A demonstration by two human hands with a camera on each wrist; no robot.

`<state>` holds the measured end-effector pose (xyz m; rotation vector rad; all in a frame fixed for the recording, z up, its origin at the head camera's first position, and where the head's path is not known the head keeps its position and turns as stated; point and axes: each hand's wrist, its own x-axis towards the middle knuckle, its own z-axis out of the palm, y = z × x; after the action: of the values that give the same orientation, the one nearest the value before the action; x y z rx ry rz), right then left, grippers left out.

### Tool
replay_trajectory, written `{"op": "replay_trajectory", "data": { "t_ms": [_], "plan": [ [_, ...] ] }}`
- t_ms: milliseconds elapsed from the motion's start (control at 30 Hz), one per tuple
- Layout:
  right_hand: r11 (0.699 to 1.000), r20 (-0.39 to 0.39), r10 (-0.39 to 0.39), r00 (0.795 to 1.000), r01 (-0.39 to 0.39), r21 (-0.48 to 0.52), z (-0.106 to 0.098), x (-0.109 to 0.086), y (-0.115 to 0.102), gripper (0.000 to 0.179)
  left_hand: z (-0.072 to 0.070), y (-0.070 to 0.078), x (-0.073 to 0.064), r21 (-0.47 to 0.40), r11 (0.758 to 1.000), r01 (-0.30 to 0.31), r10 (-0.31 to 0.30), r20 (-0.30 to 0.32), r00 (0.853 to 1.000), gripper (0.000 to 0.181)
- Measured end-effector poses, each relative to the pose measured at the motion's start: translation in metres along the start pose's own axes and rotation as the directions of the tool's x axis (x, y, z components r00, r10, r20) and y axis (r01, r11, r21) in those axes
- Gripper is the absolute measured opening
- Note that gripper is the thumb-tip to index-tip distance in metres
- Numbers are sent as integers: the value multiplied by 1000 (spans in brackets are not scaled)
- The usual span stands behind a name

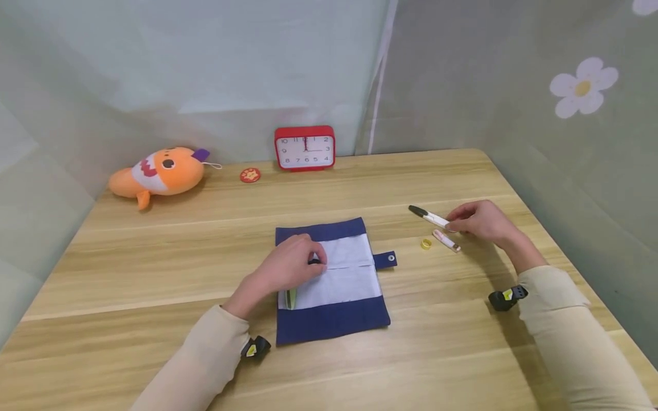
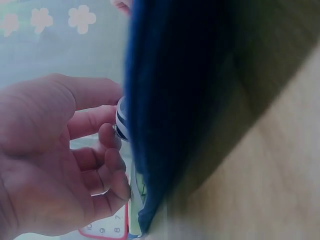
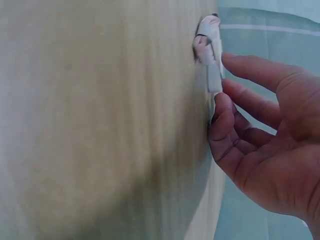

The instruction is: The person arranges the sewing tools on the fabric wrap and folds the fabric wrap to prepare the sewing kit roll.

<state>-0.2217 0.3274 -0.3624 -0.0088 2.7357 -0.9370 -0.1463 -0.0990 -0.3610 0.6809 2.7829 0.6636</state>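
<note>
An open navy fabric case (image 1: 334,322) with a pale lining and snap strap lies on the table. Over its upper left part, my left hand (image 1: 290,262) pinches a small rounded black-and-white thing (image 2: 121,119), mostly hidden by the fingers. A slim light green thing (image 1: 291,298) sits at the lining's left edge. To the right, my right hand (image 1: 483,220) pinches the bare end of a white marker (image 1: 434,219) with a black cap, which lies on the table. Near it are a yellow ring (image 1: 426,244) and a short white strip (image 1: 446,241) with pink markings and a dark end.
A red clock (image 1: 305,149) stands at the table's back edge. Left of it lie a round red badge (image 1: 250,175) and an orange plush toy (image 1: 159,171). Pale cloth walls (image 1: 231,68) enclose the wooden table (image 1: 154,274) behind and at the sides.
</note>
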Motion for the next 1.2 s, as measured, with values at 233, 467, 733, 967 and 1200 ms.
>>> {"op": "replay_trajectory", "data": {
  "t_ms": [233,467,733,967,1200],
  "plan": [
    [998,-17,-32,999,31,-58,4,0,2,35,2,2,1,-4,1000,15,-15,-3,1000,7],
    [990,-8,-12,1000,13,143,4,-1,3,36,3,4,1,-30,999,33,-33,-2,999,6],
    [801,5,-46,999,34,598,5,0,-19,18,4,3,0,-57,997,50,-51,-16,999,7],
    [674,61,-139,988,50,737,33,4,-76,33,3,1,-2,-65,997,42,-43,-13,999,5],
    [704,130,-190,973,43,709,69,18,-112,34,3,3,-1,-72,996,57,-57,-4,998,5]
  ]
}}
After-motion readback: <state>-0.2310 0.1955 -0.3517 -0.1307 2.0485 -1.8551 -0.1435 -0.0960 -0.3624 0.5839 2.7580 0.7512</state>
